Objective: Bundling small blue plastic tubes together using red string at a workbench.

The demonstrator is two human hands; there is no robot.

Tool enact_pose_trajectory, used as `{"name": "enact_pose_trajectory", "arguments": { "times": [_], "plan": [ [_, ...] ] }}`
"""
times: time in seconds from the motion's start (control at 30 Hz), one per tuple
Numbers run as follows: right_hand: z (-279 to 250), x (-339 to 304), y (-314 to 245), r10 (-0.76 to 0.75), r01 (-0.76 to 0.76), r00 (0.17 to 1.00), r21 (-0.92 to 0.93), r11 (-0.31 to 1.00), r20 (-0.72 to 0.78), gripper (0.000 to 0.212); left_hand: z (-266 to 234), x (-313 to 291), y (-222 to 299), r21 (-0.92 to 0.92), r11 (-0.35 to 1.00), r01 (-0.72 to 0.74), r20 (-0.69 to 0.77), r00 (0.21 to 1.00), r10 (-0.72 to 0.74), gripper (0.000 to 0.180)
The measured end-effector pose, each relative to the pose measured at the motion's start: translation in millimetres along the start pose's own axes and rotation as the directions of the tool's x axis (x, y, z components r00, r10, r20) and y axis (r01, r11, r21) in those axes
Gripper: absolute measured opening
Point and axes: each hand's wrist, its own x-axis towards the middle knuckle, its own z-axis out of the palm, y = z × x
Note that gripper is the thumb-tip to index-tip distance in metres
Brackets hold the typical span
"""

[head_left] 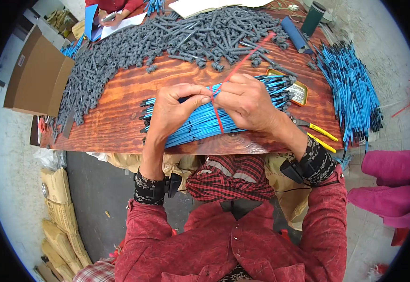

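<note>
Bundle of blue rods lies on the wooden table, a red tie crossing its middle. Directly above the bundle, left hand pinches the tie between thumb and forefinger; right hand, fingers curled, grasps it too. Right of the bundle: yellow-handled tool; beyond it: grey fittings, heaped.

The wooden tabletop carries a bundle of blue rods beneath the left hand and right hand. A heap of grey fittings lies beyond both hands, extending leftward. Right of the right hand lie a yellow-rimmed tin, a yellow-handled tool and a pile of loose blue rods.
</note>
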Motion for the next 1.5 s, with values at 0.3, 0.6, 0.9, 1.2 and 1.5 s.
{"name": "enact_pose_trajectory", "arguments": {
  "times": [0.3,0.6,0.9,1.2,1.5],
  "plan": [
    [4.7,10.6,-2.2,0.277,-0.255,0.958,0.213,0.943,-0.078,0.016,0.0,4.2,1.2,0.080,0.996,-0.039,0.025,0.999,0.037,0.017],
    [-1.2,16.2,-6.7,0.406,-0.363,0.913,0.363,0.858,-0.046,0.016,-0.5,3.7,8.9,0.055,0.996,0.067,0.044,0.997,-0.069,0.013],
    [1.9,6.9,4.8,0.283,-0.284,0.959,0.060,0.957,0.014,0.009,0.0,2.3,0.4,-0.011,0.999,0.049,0.033,0.998,-0.048,0.011],
    [5.0,-3.5,-19.3,0.052,-0.059,0.996,-0.116,0.991,-0.066,0.015,-2.0,4.3,-3.5,-0.056,0.994,0.089,0.047,0.995,-0.087,0.009],
    [-19.5,15.1,5.6,0.239,-0.282,0.955,0.286,0.916,0.174,0.018,-2.9,2.6,-0.5,-0.065,0.997,0.051,0.064,0.997,-0.047,0.011]
  ]
}}
